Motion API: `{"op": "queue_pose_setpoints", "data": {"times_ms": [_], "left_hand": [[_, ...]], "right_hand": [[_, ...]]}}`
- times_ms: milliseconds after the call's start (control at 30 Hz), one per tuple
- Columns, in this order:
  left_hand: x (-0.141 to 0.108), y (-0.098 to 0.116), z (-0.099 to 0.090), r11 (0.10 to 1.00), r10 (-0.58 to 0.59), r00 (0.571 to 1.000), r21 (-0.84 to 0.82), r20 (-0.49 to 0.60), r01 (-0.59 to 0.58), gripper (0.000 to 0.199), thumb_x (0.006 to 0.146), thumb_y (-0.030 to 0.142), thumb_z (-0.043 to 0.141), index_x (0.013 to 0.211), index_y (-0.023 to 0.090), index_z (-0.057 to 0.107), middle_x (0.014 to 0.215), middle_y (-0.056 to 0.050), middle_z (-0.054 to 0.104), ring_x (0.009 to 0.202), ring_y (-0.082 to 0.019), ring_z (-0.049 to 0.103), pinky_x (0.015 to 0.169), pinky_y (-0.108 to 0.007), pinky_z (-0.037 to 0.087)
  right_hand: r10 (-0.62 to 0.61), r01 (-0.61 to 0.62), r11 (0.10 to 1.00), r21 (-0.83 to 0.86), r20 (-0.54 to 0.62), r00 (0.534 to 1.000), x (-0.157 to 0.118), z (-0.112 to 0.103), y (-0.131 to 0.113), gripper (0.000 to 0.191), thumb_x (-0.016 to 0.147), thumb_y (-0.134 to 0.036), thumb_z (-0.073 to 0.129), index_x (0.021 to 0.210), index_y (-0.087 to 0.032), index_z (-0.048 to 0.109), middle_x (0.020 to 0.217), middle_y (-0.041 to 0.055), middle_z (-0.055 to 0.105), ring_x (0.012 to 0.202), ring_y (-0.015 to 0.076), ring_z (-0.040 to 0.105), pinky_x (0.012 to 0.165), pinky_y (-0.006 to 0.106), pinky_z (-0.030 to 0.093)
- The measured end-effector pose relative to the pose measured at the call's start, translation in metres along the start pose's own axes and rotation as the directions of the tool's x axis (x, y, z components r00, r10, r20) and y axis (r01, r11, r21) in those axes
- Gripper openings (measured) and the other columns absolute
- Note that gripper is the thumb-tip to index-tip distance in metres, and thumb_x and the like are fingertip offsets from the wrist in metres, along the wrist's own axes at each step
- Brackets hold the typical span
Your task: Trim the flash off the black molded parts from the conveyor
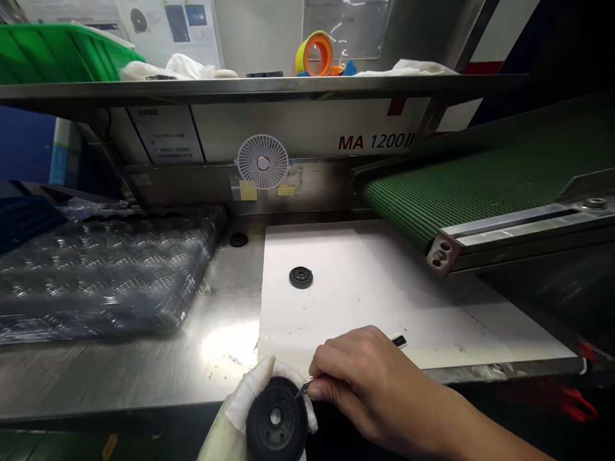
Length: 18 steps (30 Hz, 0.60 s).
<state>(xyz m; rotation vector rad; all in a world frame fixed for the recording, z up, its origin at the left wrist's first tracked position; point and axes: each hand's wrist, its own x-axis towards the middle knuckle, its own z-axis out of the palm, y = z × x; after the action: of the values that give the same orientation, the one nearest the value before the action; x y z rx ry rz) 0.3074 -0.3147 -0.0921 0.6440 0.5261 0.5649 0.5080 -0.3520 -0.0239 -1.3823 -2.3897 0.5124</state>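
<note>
My left hand (250, 403), in a white glove, grips a round black rubber part (276, 419) with a central hole, close to the camera at the bottom of the view. My right hand (369, 384) is bare and pinches a thin metal pick (305, 386) whose dark handle end sticks out past my knuckles. Its tip touches the rim of the black part. A smaller black disc (301, 277) lies on a white sheet (384, 307), out of reach of the tip. The underside of the held part is hidden.
A second black disc (238, 239) sits on the steel table (144, 378) by a plastic-wrapped stack of moulded trays (106, 275). A green conveyor belt (456, 186) runs in at the right, beneath a steel shelf (240, 86) holding a green crate (57, 54) and a tape roll (317, 54).
</note>
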Motion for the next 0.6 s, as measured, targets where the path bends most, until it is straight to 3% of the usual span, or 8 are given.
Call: {"op": "queue_pose_setpoints", "data": {"times_ms": [133, 267, 467, 600], "left_hand": [[-0.001, -0.001, 0.004, 0.995, -0.007, 0.999, -0.102, -0.049, 0.002, 0.037, 0.080, 0.046, 0.061, 0.080, 0.011, 0.071, 0.059, -0.009, 0.064, 0.063, -0.021, 0.063, 0.057, -0.027, 0.047], [0.000, -0.002, 0.006, 0.992, 0.030, 0.999, -0.124, -0.040, -0.034, 0.037, 0.082, 0.044, 0.059, 0.078, 0.009, 0.071, 0.059, -0.008, 0.064, 0.063, -0.018, 0.062, 0.063, -0.026, 0.047], [0.002, -0.002, 0.001, 0.998, 0.030, 0.999, -0.055, 0.037, -0.028, 0.045, 0.086, 0.046, 0.051, 0.072, 0.008, 0.069, 0.056, -0.009, 0.062, 0.062, -0.018, 0.062, 0.060, -0.024, 0.045], [0.000, -0.003, -0.001, 0.999, 0.033, 0.999, 0.002, 0.000, -0.033, 0.045, 0.088, 0.044, 0.048, 0.072, 0.008, 0.069, 0.055, -0.009, 0.062, 0.060, -0.017, 0.061, 0.059, -0.023, 0.044]], "right_hand": [[0.001, -0.009, 0.994, 0.105, 0.082, 0.997, -0.008, -0.005, -0.005, 0.010, 0.089, -0.025, 0.058, 0.080, -0.023, 0.054, 0.071, -0.0066, 0.060, 0.064, 0.0111, 0.052, 0.059, 0.025, 0.031], [0.031, -0.032, 0.981, 0.194, 0.008, 0.999, -0.010, -0.010, -0.006, 0.012, 0.093, -0.029, 0.054, 0.084, -0.022, 0.056, 0.073, -0.0057, 0.060, 0.064, 0.0102, 0.052, 0.061, 0.024, 0.032], [0.043, -0.035, 0.984, 0.174, -0.038, 0.998, 0.000, -0.001, 0.000, 0.013, 0.094, -0.029, 0.054, 0.083, -0.021, 0.055, 0.074, -0.0042, 0.061, 0.065, 0.0111, 0.054, 0.061, 0.024, 0.032], [0.035, -0.032, 0.993, 0.115, -0.026, 0.999, -0.001, 0.004, 0.000, 0.014, 0.094, -0.029, 0.053, 0.083, -0.021, 0.056, 0.073, -0.0030, 0.061, 0.064, 0.0122, 0.053, 0.061, 0.025, 0.032]]}}
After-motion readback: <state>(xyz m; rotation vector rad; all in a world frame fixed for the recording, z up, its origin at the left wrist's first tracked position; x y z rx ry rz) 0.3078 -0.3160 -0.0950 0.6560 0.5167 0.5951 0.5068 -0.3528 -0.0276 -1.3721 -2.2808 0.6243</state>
